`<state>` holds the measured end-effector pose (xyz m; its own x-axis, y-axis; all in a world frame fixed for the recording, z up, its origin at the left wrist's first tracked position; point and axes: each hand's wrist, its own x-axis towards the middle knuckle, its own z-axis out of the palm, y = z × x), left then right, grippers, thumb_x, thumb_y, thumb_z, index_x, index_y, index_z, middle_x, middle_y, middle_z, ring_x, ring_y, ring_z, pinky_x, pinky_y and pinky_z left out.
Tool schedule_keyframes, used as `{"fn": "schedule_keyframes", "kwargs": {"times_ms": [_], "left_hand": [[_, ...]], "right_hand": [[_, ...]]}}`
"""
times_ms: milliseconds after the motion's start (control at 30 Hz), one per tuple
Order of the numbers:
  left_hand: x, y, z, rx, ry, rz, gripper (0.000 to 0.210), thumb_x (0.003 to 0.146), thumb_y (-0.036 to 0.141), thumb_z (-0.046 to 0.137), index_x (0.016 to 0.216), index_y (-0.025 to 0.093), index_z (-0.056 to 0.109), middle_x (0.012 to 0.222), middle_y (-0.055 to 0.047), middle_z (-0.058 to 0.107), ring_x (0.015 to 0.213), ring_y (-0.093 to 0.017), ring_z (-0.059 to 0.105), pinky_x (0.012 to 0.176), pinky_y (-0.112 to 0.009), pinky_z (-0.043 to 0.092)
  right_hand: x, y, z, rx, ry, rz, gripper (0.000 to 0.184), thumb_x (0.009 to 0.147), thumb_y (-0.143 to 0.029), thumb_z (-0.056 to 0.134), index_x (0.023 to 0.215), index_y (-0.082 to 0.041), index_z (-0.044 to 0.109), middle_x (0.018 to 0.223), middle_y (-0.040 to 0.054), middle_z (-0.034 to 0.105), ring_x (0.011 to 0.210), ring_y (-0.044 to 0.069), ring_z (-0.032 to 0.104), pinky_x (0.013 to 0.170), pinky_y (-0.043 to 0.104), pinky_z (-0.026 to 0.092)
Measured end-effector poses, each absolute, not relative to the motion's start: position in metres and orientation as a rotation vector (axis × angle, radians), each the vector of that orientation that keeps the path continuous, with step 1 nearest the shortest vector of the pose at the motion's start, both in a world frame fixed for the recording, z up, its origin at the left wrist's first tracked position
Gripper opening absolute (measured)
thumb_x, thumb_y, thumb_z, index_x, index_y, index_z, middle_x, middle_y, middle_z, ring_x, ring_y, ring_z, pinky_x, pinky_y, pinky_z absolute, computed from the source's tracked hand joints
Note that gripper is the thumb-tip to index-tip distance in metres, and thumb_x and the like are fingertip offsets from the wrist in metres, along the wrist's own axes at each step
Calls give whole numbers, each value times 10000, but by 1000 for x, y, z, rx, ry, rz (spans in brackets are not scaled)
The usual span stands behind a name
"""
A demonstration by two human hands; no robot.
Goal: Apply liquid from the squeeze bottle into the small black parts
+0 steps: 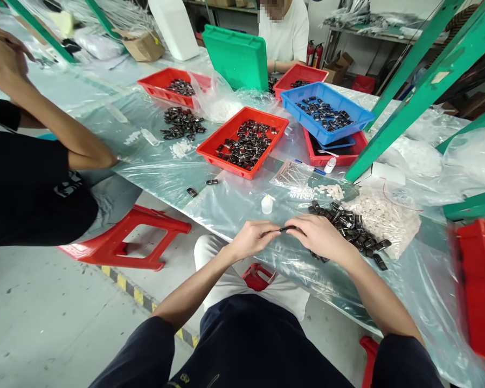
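Note:
Between the fingertips of my left hand [255, 237] and my right hand [321, 237] is a small black plastic part [286, 229], seen edge-on. Both hands are closed on it, just above the table's front edge. Beside and partly behind my right hand lies a loose pile of similar black parts [353, 226]. A small white bottle [267, 204] stands just beyond my fingers. Small white pieces [303, 192] lie scattered past it, near a clear bag of thin metal pins [293, 173]. A bag of many pale small pieces [388, 221] rests to the right of the pile.
A red tray [210, 160] of black parts sits ahead. A blue tray [291, 108] is stacked over a red one at right. Green posts [412, 97] rise from the table's right side. A co-worker's arm [64, 113] is at left, beside a red stool [145, 253].

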<state>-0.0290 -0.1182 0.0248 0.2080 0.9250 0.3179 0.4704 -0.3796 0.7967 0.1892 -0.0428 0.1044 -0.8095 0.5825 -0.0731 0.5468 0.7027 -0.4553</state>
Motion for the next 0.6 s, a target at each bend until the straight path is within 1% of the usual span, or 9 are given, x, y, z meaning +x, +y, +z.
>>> {"fn": "schedule_keyframes", "kwargs": {"times_ms": [33,100,233,300,367,433,533,567,600], "left_hand": [[-30,-117,24,1929,1276,1030,259,1033,368,619,1052,206,820,857,-47,791,680,-143,708,644,-238,542],[-33,-114,20,1893,1287,961,267,1037,362,602,1053,204,817,855,-40,791,673,-145,713,648,-239,544],[-35,-104,9,1982,1474,826,275,1035,349,573,1046,207,808,942,-50,803,719,-161,718,703,-264,540],[-34,-100,5,2071,1557,716,259,1031,343,577,1035,208,798,961,-52,800,736,-166,715,722,-271,525],[-33,-98,2,2129,1597,655,240,1023,370,604,1051,213,785,952,-43,792,724,-162,704,701,-268,497],[-34,-98,0,2136,1648,695,271,1010,442,632,987,213,774,871,-27,773,689,-156,681,673,-267,468],[-44,-98,-4,2027,1844,905,442,1002,536,604,732,196,688,655,-10,663,605,-152,616,645,-278,442],[-49,-98,-5,1963,1922,992,464,995,550,600,700,196,657,625,-7,631,592,-154,602,642,-284,444],[-55,-97,-6,1899,1980,1074,444,978,561,614,727,197,657,640,-8,631,607,-161,609,653,-290,459]], "right_hand": [[190,-42,105,-921,-2879,696,181,1061,-235,593,1118,-218,765,1059,87,807,973,267,748,788,327,483],[193,-39,107,-903,-2941,685,197,1063,-239,597,1132,-228,781,1038,81,813,971,271,756,790,326,490],[199,-31,108,-983,-2939,625,196,1058,-253,611,1127,-232,793,1051,85,817,970,272,762,800,324,498],[200,-30,107,-1000,-2923,614,185,1054,-266,621,1128,-229,787,1063,89,817,979,274,762,797,319,493],[200,-30,108,-989,-2920,618,169,1048,-272,628,1117,-228,776,1041,85,813,953,267,759,771,308,478],[199,-32,111,-980,-2912,633,152,1044,-272,623,1088,-222,760,967,72,805,877,250,749,729,297,451],[200,-35,118,-976,-2825,698,141,1037,-261,589,1082,-210,712,804,36,761,713,211,693,670,290,411],[201,-36,121,-967,-2772,734,141,1037,-260,573,1093,-210,693,769,23,743,675,200,671,659,287,405],[202,-37,123,-949,-2712,774,144,1039,-266,559,1107,-211,673,755,15,733,652,190,655,651,285,404]]}}
